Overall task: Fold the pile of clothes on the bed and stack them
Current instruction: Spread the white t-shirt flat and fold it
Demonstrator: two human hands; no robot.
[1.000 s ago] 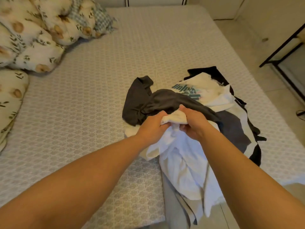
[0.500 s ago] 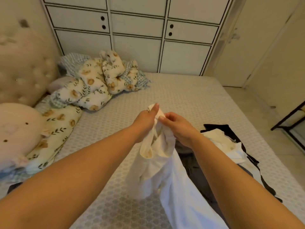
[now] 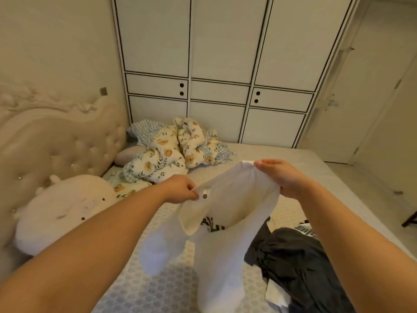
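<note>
Flanking hands [image 3: 228, 186], plush pillow [image 3: 65, 211], dark clothes [image 3: 293, 256]

A white soft cotton garment with a round snap button [image 3: 216, 233] hangs open above the bed, stretched at its top edge. A crumpled pile of dark grey and white clothes [image 3: 293, 263] lies on the patterned mattress, right of it.

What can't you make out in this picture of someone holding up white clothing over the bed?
- Head view: the white garment runs off the bottom edge, so its full shape is unknown.
- The clothes pile is partly behind the right forearm and cut by the edge.
- The print inside the garment is mostly covered by cloth, unreadable.
</note>
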